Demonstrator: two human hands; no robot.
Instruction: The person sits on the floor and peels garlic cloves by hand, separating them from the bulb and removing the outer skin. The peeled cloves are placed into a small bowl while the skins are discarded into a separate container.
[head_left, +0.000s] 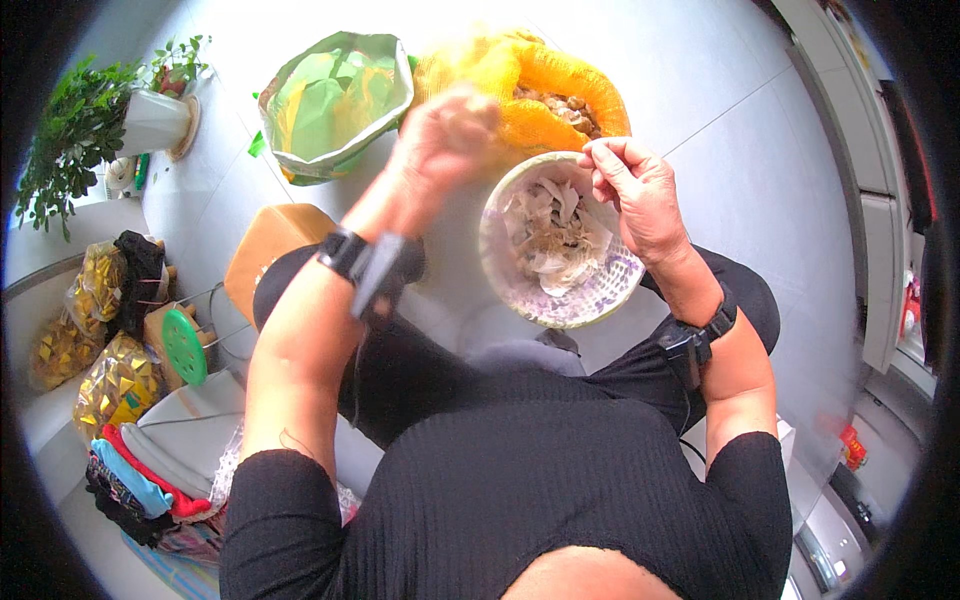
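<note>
My left hand (450, 131) is blurred by motion, curled in front of the yellow mesh sack (607, 86). A pale roundish shape seems to be in its fingers, but the blur hides what it is. My right hand (637, 184) is over the far right rim of a patterned plastic basket (495, 247). Its thumb and forefinger are pinched together, with no clear object between them. Papery pale skins (559, 232) lie in the basket. Brownish lumps (574, 112), perhaps bulbs, show in the sack's mouth.
A green plastic bag (337, 161) stands with its mouth wide at the far left. An orange-tan box-like seat (262, 240) is by my left knee. Further left are a potted plant (154, 120), bags of gold-coloured pieces (120, 379) and folded cloths (135, 480). Cabinets (847, 142) line the right.
</note>
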